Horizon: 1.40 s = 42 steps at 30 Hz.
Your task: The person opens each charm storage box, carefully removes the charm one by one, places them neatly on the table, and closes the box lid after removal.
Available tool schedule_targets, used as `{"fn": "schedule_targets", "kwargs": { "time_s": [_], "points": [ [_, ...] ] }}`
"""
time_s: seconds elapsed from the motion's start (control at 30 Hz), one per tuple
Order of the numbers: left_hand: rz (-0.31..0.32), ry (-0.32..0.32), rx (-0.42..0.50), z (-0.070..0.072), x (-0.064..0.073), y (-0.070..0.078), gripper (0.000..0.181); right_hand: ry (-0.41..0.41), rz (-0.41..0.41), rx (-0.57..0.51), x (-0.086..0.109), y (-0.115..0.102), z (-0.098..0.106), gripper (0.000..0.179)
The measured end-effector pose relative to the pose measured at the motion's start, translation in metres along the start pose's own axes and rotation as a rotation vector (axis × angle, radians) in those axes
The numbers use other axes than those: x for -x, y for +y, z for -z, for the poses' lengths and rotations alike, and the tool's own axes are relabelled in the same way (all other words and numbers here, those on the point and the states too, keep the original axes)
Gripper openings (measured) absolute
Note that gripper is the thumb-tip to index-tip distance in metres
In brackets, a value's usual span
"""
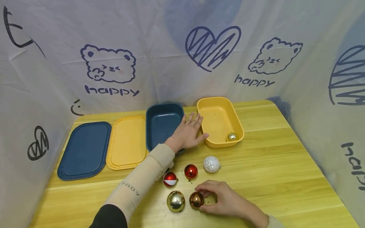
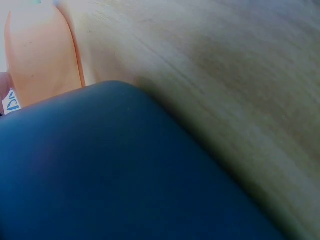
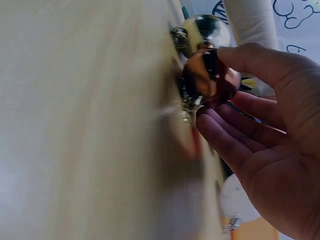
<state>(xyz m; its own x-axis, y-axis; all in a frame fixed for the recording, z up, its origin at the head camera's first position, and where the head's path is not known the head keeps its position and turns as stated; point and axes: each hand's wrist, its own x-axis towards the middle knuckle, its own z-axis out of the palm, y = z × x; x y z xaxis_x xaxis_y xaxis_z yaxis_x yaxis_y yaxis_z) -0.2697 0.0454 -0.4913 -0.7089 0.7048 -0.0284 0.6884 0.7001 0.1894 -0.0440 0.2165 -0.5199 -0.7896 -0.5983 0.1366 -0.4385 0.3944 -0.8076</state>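
My right hand [image 1: 225, 199] pinches a shiny copper-brown Christmas ball [image 1: 196, 200] between thumb and fingers, low over the table. The right wrist view shows the same copper ball [image 3: 212, 77] at the fingertips, with a gold ball [image 3: 212, 30] behind it. In the head view, the large gold ball [image 1: 176, 201] sits just left of the copper one. My left hand [image 1: 188, 131] lies with straight, spread fingers between the dark blue box [image 1: 163, 109] and the yellow box [image 1: 218, 118], its fingertips at the yellow box's near-left rim. One small gold ball [image 1: 232, 136] lies inside the yellow box.
A red ball [image 1: 191, 171], a red-and-white ball [image 1: 170, 179] and a white speckled ball [image 1: 211, 164] lie mid-table. Left of the boxes are a yellow lid [image 1: 128, 142] and a blue lid [image 1: 85, 150]. A printed white cloth [image 1: 162, 79] surrounds the wooden table [image 1: 273, 152].
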Motion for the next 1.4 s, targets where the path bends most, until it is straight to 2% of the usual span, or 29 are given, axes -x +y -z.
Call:
{"fn": "schedule_targets", "kwargs": {
  "time_s": [0.13,0.27,0.4,0.6,0.77,0.93,1.23,1.4],
  "points": [
    [0.0,0.003,-0.006,0.001,0.0,0.0,0.087,0.046,0.044,0.045,-0.005,-0.005,0.017,0.039],
    [0.0,0.001,-0.01,0.003,0.0,0.001,0.087,0.164,0.06,0.133,-0.01,-0.01,0.048,0.032],
    [0.001,-0.01,0.004,0.005,-0.001,0.003,0.086,0.263,-0.009,0.183,-0.017,-0.01,0.084,0.03],
    [0.006,-0.025,-0.006,0.006,-0.002,0.004,0.086,0.336,-0.127,0.231,-0.033,0.007,0.13,0.026],
    [0.013,-0.03,-0.014,0.006,-0.002,0.005,0.086,0.327,-0.199,0.268,-0.048,0.025,0.155,0.028],
    [0.003,-0.023,-0.006,0.005,-0.002,0.005,0.086,0.28,-0.273,0.32,-0.056,0.039,0.17,0.031],
    [0.0,-0.018,-0.007,0.003,-0.003,0.005,0.086,0.204,-0.387,0.372,-0.064,0.054,0.182,0.038],
    [0.003,-0.015,0.001,0.002,-0.002,0.005,0.086,0.172,-0.411,0.393,-0.066,0.059,0.184,0.037]
  ]
}}
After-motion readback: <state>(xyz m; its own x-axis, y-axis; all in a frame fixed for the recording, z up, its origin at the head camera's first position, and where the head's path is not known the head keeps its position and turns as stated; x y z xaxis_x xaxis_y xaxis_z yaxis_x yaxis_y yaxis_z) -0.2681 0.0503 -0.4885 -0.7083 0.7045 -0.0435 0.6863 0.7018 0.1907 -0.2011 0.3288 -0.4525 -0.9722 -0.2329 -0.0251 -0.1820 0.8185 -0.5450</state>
